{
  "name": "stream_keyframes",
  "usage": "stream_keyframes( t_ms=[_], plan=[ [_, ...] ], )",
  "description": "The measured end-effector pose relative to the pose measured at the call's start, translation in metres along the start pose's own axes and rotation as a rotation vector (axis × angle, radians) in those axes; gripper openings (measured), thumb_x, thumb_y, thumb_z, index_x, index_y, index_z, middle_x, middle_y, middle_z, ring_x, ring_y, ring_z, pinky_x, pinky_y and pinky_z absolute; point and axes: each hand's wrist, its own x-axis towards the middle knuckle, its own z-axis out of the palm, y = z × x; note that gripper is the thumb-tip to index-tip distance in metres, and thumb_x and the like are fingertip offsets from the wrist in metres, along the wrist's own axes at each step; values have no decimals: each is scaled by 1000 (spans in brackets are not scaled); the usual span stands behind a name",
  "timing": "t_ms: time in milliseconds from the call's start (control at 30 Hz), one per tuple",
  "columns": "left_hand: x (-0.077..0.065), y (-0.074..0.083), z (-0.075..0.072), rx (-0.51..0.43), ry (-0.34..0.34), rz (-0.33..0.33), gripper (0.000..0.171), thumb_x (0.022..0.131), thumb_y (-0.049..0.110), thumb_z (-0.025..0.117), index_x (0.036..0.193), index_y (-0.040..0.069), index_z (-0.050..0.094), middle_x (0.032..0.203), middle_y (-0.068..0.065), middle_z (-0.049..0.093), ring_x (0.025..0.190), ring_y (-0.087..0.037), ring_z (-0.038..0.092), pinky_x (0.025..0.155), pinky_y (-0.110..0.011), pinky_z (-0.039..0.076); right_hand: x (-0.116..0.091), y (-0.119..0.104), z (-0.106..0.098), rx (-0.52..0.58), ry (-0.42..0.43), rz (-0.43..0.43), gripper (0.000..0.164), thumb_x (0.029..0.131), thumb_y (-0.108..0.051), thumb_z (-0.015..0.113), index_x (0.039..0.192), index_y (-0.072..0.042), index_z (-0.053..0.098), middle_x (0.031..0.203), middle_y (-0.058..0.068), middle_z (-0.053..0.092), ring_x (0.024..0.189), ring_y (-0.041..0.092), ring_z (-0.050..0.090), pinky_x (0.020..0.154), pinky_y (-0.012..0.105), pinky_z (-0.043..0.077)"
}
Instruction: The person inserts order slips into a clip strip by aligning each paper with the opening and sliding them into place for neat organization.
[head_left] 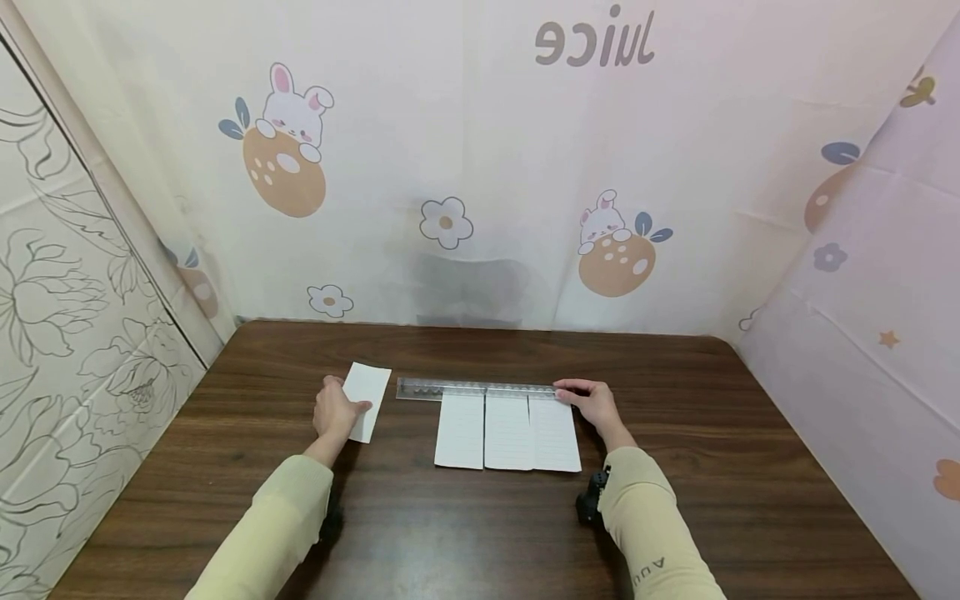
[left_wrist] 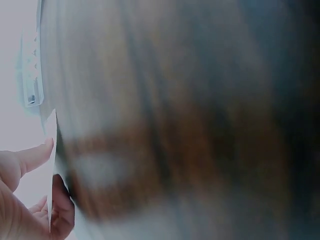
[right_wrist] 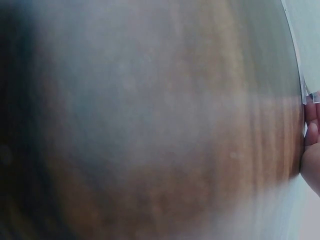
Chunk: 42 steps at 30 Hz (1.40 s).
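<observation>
My left hand (head_left: 337, 408) pinches a white slip of paper (head_left: 369, 396), thumb on its near face and fingers behind it. In the left wrist view the slip (left_wrist: 52, 165) stands edge-on between thumb and fingers. A clear plastic ruler (head_left: 420, 388) lies across the top edges of three white paper slips (head_left: 461, 433) set side by side; the right-hand two overlap slightly at their seam. My right hand (head_left: 596, 407) grips the ruler's right end between thumb and forefinger, above the rightmost slip (head_left: 557, 437). Only part of the right hand (right_wrist: 312, 135) shows in its wrist view.
The dark wood table (head_left: 465, 533) has its back edge against a pale printed curtain (head_left: 465, 150). Another curtain panel (head_left: 870, 350) hangs along the right, and a flower-patterned one (head_left: 75, 333) along the left. A black wrist camera (head_left: 592, 500) sits under the right sleeve.
</observation>
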Motion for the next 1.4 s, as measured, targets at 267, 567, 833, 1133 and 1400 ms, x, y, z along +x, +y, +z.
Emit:
stream_keyframes(
  t_ms=[267, 567, 833, 1133, 1400],
  plan=[
    [-1, -3, 0, -71, 12, 61, 48, 67, 4, 74, 104, -9, 47, 101, -30, 54, 91, -42, 52, 75, -48, 41, 0, 0, 0, 10, -5, 11, 25, 79, -20, 67, 99, -5, 68, 104, 11, 63, 107, 28, 49, 91, 43, 36],
    [-6, -5, -8, -107, 8, 98, 43, 69, 3, 72, 105, -10, 52, 104, -28, 55, 96, -41, 50, 78, -48, 40, 0, -1, 0, 6, -4, 11, 28, 78, -21, 68, 100, -5, 68, 106, 12, 62, 109, 28, 47, 93, 43, 34],
    [-9, -8, -14, -158, -21, 82, 42, 73, 5, 69, 108, -10, 52, 103, -28, 56, 98, -40, 48, 78, -47, 40, -1, -1, 0, 7, -8, -5, 28, 79, -20, 67, 101, -4, 67, 106, 13, 62, 108, 29, 48, 91, 43, 36],
    [-11, -9, -16, -217, -27, 82, 45, 73, 6, 69, 112, -9, 52, 96, -29, 59, 93, -38, 54, 74, -43, 44, -1, -1, -1, 2, -9, 6, 28, 79, -22, 67, 101, -5, 67, 107, 13, 61, 109, 29, 47, 92, 43, 35],
    [-17, -9, -21, -252, -35, 47, 45, 74, 9, 70, 114, -4, 55, 99, -27, 59, 88, -34, 58, 71, -40, 45, -1, -2, 0, -2, -5, 0, 28, 79, -21, 67, 101, -4, 67, 105, 12, 62, 107, 29, 49, 90, 43, 37]
  ],
)
